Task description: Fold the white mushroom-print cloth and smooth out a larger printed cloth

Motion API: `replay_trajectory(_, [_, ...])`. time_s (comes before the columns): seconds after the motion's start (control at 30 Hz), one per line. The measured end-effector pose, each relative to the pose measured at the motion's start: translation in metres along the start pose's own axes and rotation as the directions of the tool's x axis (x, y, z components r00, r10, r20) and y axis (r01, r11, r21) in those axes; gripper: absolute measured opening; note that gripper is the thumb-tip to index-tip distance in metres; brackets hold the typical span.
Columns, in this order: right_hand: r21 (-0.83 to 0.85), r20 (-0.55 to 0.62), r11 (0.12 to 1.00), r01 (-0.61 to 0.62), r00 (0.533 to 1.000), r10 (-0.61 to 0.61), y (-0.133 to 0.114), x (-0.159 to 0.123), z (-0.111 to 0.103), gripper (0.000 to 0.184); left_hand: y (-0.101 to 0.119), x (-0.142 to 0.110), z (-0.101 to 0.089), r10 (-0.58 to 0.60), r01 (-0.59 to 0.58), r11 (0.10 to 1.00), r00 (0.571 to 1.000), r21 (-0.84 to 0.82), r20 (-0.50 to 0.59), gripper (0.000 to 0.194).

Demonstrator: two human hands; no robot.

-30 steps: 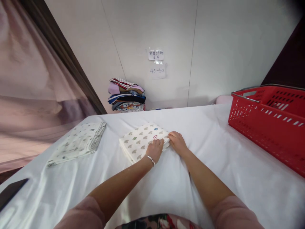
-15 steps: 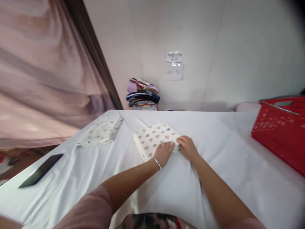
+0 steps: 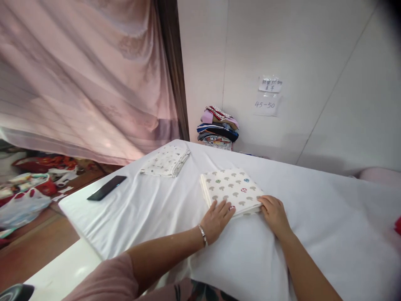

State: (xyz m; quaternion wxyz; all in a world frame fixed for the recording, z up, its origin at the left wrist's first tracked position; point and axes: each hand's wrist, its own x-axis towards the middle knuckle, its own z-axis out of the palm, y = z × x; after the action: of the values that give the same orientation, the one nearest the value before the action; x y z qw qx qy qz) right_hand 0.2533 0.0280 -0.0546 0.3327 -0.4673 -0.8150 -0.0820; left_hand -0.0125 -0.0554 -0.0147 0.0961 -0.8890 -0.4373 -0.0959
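Note:
A folded white cloth with grey, red, blue and green mushroom prints lies before me on the white-covered table. My left hand, with a silver bangle at its wrist, rests flat on the near edge of this cloth, fingers stretched out. At the near right corner, my right hand grips the cloth's edge between thumb and fingers; its thumb is partly hidden. Farther left sits a second folded white cloth with small dark prints.
A black phone lies near the table's left edge. Beyond the far edge stands a stack of folded fabrics by the wall. A pink curtain hangs at the left, and a red basket barely shows at the right.
The view has swung left, so the red basket has nearly left the frame. My left hand has slid toward the near left of the mushroom cloth, away from my right hand, which stays at the corner.

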Motion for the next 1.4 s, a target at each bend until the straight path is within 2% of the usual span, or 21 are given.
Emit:
replay_trajectory(0.13, [0.003,-0.007,1.000,0.011,1.000,-0.010,0.005,-0.002,0.005,0.028,-0.019,-0.020,0.000,0.064,-0.072,0.975,0.997,-0.209,-0.045,0.063])
replay_trajectory(0.2, [0.009,-0.016,1.000,0.009,1.000,-0.009,0.007,-0.004,0.008,0.028,-0.035,-0.024,-0.001,-0.043,0.009,0.944,0.994,-0.330,-0.097,0.059])
replay_trajectory(0.27, [0.010,-0.038,1.000,-0.001,0.999,0.002,0.008,-0.005,0.010,0.027,-0.054,-0.020,-0.004,-0.262,0.182,0.879,0.957,-0.440,-0.127,0.049])
replay_trajectory(0.33, [0.016,-0.057,1.000,-0.002,0.998,0.003,0.008,-0.005,0.011,0.027,-0.073,-0.010,-0.006,-0.505,0.397,0.742,0.861,-0.540,-0.062,0.035])
replay_trajectory(0.4, [0.026,-0.065,1.000,0.014,0.998,-0.013,0.009,-0.006,0.011,0.029,-0.090,0.006,-0.006,-0.690,0.598,0.540,0.717,-0.592,0.095,0.022])
replay_trajectory(0.47, [0.031,-0.065,0.999,0.036,0.997,-0.034,0.011,-0.006,0.012,0.031,-0.103,0.022,-0.003,-0.776,0.716,0.378,0.591,-0.587,0.221,0.021])
replay_trajectory(0.5, [0.030,-0.065,0.999,0.043,0.997,-0.041,0.012,-0.007,0.012,0.032,-0.108,0.029,-0.001,-0.795,0.746,0.331,0.550,-0.577,0.255,0.024])
replay_trajectory(0.6, [0.028,-0.062,0.998,0.050,0.997,-0.049,0.014,-0.008,0.012,0.031,-0.118,0.043,0.007,-0.819,0.786,0.269,0.491,-0.556,0.297,0.032])
replay_trajectory(0.7, [0.035,-0.055,0.998,0.047,0.997,-0.045,0.016,-0.009,0.013,0.031,-0.122,0.046,0.013,-0.844,0.809,0.229,0.442,-0.541,0.305,0.038])
replay_trajectory(0.8, [0.052,-0.049,0.997,0.051,0.998,-0.049,0.016,-0.008,0.012,0.031,-0.123,0.047,0.016,-0.858,0.818,0.215,0.419,-0.533,0.297,0.040])
replay_trajectory(0.97, [0.070,-0.047,0.996,0.048,0.998,-0.044,0.016,-0.008,0.012,0.032,-0.124,0.051,0.018,-0.851,0.803,0.249,0.448,-0.541,0.274,0.023])
replay_trajectory(1.17, [0.076,-0.036,0.996,0.042,0.999,-0.039,0.017,-0.009,0.012,0.031,-0.123,0.043,0.025,-0.852,0.814,0.246,0.440,-0.526,0.282,0.016])
replay_trajectory(1.27, [0.073,-0.035,0.997,0.035,0.999,-0.032,0.017,-0.009,0.013,0.030,-0.125,0.043,0.025,-0.848,0.820,0.243,0.439,-0.518,0.297,0.019])
replay_trajectory(1.4, [0.079,-0.036,0.996,0.033,0.999,-0.030,0.016,-0.010,0.013,0.030,-0.131,0.052,0.022,-0.859,0.819,0.229,0.425,-0.526,0.287,0.035])
